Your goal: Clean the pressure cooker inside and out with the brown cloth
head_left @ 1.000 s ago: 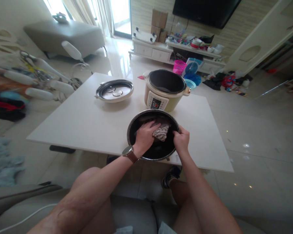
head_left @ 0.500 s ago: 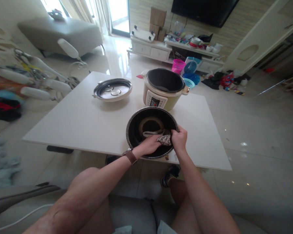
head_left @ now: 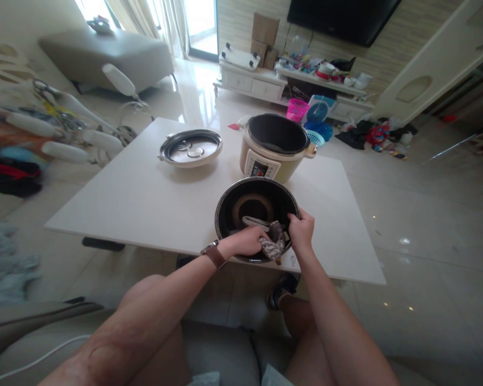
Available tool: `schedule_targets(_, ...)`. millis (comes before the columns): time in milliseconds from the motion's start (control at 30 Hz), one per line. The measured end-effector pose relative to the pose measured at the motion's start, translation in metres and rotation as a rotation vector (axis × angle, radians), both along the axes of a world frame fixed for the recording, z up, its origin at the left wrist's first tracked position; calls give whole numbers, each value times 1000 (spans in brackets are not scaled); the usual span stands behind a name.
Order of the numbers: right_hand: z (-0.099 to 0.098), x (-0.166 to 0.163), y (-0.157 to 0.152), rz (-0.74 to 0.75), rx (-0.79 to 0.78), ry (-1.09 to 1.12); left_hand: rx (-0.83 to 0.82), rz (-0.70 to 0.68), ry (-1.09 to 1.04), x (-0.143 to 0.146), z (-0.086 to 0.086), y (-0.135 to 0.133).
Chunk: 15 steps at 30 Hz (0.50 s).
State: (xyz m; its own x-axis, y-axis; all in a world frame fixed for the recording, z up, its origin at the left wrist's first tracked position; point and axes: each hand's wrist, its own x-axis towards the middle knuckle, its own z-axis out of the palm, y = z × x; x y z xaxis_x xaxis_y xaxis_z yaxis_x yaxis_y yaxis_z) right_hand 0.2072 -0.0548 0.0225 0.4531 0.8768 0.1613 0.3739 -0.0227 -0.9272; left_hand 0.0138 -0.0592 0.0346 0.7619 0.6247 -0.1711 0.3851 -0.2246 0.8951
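Observation:
A dark inner pot is tilted toward me at the near edge of the white table. My right hand grips its right rim, thumb at the inside. Inside the pot, my left hand is closed on a patterned brown-and-white cloth, which lies against the lower right of the pot wall. Just behind stands the electric pressure cooker body, uncovered, with its control panel facing me. To its left the cooker lid rests upside down on the table.
The white table has its near edge just before my knees. Beyond it are a pink basket, a blue basket and a cluttered TV cabinet. A chandelier-like fixture stands at left.
My left hand has shifted the cloth down and toward the pot's near right rim, bunching it. The whole view has slid slightly to the right. My right hand keeps its grip on the rim.

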Motion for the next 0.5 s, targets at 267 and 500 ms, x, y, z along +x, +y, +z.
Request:
schedule_targets(267,3,-1,1,27,-2,-26,45,-8,132,-3,-3,2)
schedule_targets(500,5,-3,-1,24,-8,-44,54,-5,110,-3,-3,2)
